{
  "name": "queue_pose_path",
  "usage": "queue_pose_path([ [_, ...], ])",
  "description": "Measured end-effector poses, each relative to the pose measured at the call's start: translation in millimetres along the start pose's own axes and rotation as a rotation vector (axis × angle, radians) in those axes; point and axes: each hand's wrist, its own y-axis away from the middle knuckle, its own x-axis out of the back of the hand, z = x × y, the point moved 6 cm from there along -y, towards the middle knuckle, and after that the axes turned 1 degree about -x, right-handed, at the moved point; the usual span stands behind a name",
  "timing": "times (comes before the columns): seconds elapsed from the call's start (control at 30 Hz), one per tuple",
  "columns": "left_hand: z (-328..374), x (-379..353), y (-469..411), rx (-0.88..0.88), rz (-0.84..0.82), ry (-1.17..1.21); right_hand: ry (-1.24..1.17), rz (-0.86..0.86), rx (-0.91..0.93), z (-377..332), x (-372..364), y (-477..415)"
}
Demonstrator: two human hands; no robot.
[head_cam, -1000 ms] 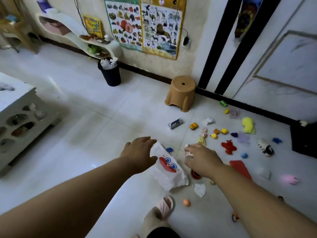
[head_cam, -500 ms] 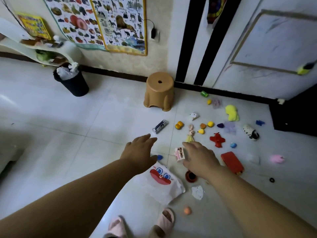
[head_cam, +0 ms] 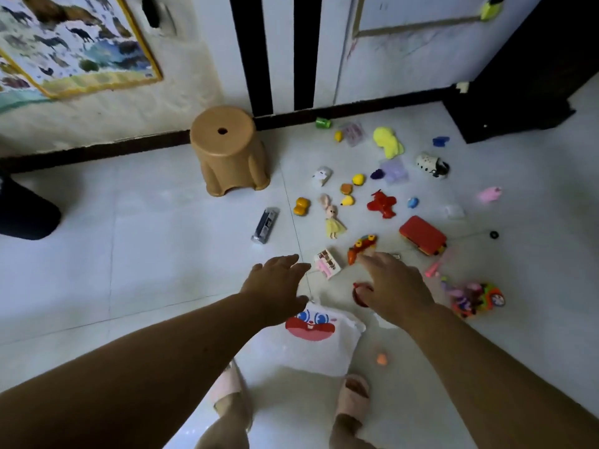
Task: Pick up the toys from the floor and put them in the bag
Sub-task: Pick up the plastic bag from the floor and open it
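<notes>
Both the left hand (head_cam: 278,283) and the right hand (head_cam: 397,286) reach out over the floor (head_cam: 155,254) with fingers spread and nearly straight, gripping nothing. The white bag (head_cam: 327,348) lies flat just below them, its upper left corner covered by the left wrist. A red round toy (head_cam: 359,294) is half hidden under the right palm, and a colourful toy heap (head_cam: 475,298) is too blurred to make out. The pink-and-white toy (head_cam: 326,263), at the right fingertips half a second ago, now lies between the hands, touching neither.
</notes>
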Motion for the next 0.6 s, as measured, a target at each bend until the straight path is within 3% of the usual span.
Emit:
queue_pose_path([
  [0.33,-99.5,-158.2,-103.9,0.015,-0.025,0.032,0.047,-0.076,-0.003,11.9,-181.2,-107.7],
  [0.6,-165.1,-303.1,-206.0,-0.045,-0.077,-0.110,0.156,-0.214,0.065,43.9,-355.6,-196.5],
])
